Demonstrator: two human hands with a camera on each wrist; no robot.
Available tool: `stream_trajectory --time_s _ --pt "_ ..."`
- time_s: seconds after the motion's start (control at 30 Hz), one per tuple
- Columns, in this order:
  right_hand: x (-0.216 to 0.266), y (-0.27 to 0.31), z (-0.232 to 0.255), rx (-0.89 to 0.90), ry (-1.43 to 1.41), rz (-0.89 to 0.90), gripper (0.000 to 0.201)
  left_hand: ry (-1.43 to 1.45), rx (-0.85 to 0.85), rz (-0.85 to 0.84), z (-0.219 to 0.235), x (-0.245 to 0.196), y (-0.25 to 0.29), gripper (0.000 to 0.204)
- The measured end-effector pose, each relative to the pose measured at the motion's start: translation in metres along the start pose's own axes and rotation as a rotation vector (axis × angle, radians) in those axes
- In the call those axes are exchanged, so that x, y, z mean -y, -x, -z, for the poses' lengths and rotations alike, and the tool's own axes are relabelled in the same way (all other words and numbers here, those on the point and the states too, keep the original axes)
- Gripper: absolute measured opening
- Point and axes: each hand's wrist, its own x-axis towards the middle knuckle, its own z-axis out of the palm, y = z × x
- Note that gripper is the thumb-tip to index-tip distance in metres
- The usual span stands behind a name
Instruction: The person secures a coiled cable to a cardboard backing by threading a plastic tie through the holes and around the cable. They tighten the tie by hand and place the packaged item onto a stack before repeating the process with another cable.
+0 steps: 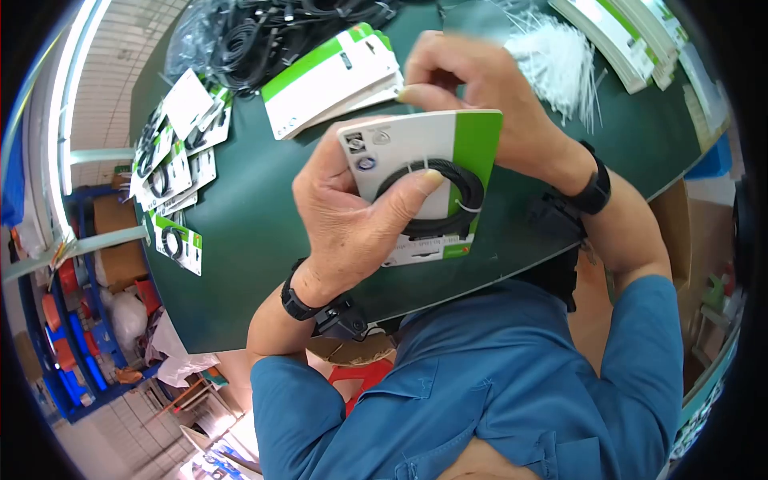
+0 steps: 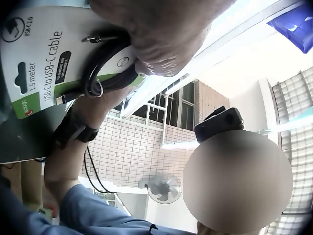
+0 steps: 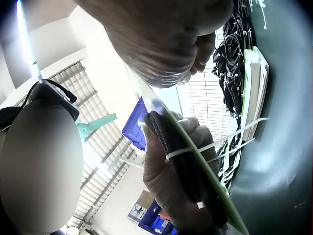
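A white and green cable card [image 1: 416,144] is held up over the dark green table [image 1: 248,216]. A coiled black cable [image 1: 460,192] lies on its face, bound by a thin white zip tie [image 3: 215,144] whose tails stick out sideways. My left hand [image 1: 352,224] grips the card from the left, with the thumb pressing on the coil. My right hand [image 1: 472,80] curls over the card's top edge and pinches it. In the left wrist view the card [image 2: 44,63] reads "USB-C to USB-C cable, 1.5 meter", with the cable [image 2: 102,63] under my palm.
A stack of blank cards [image 1: 332,76] lies behind my hands, beside a heap of loose black cables [image 1: 272,32]. A pile of white zip ties [image 1: 560,56] and more cards [image 1: 632,32] sit at the back right. Several cards with cables [image 1: 172,160] lie along the left edge.
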Motion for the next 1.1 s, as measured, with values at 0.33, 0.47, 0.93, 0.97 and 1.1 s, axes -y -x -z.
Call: stream_trajectory --time_s 0.33,0.47,0.93,0.97,1.1 --pt "0.005 -0.006 0.005 -0.172 -0.339 -0.254 0.009 0.108 0.031 0.138 0.018 0.005 -0.018 0.037" --pt "-0.017 -0.008 0.023 -0.147 -0.355 -0.349 0.011 -0.032 0.047 0.099 0.036 -0.009 -0.027 0.038" --pt "-0.029 -0.006 0.012 -0.076 -0.358 -0.369 0.01 0.175 -0.625 -0.13 0.265 -0.066 0.006 0.025" --pt "-0.027 -0.006 0.011 -0.08 -0.348 -0.378 0.01 0.113 -0.713 -0.194 0.287 -0.072 0.011 0.024" --pt "-0.013 -0.008 0.009 -0.042 -0.334 -0.377 0.009 -0.402 -1.068 -0.261 0.415 -0.058 0.047 0.053"
